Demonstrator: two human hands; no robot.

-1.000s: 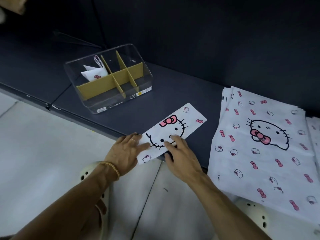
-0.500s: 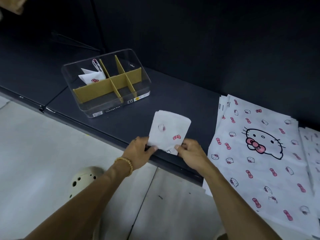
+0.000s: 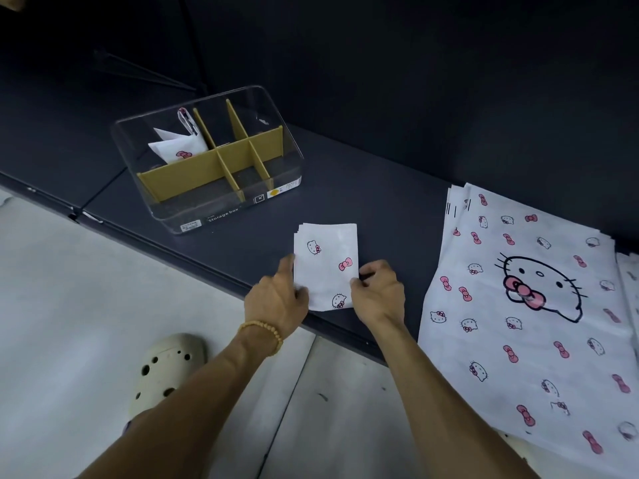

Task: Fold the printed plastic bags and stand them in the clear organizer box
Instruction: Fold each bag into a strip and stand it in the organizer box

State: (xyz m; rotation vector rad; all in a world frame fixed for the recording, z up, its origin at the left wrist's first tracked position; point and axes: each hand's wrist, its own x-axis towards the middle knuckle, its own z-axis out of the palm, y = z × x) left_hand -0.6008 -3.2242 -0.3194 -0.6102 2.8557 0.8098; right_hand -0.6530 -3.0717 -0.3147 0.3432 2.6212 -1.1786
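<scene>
I have the folded bag [image 3: 325, 264] lying on the dark shelf [image 3: 380, 202], just in front of the clear organizer box [image 3: 211, 157], and I pinch it at both near edges: my left hand [image 3: 276, 302] grips the left side with the forefinger laid along it, my right hand [image 3: 377, 295] nips the right side between thumb and curled fingers. The risk, as I judge it, is spring-back. The plastic is slick and layered, and the stepped edges showing at the top left corner suggest the layers are already slightly off square; if I loosen either pinch before the next crease is pressed, the packet may fan open. The near end overhangs the shelf lip, so a slip could drop it to the floor. Carrying it to the box one-handed could let it unfold too. Two folded bags [image 3: 179, 146] lean in the rear left compartment; pushing mine in carelessly may tip them over. The unfolded stack [image 3: 536, 305] lies well apart to my right.
</scene>
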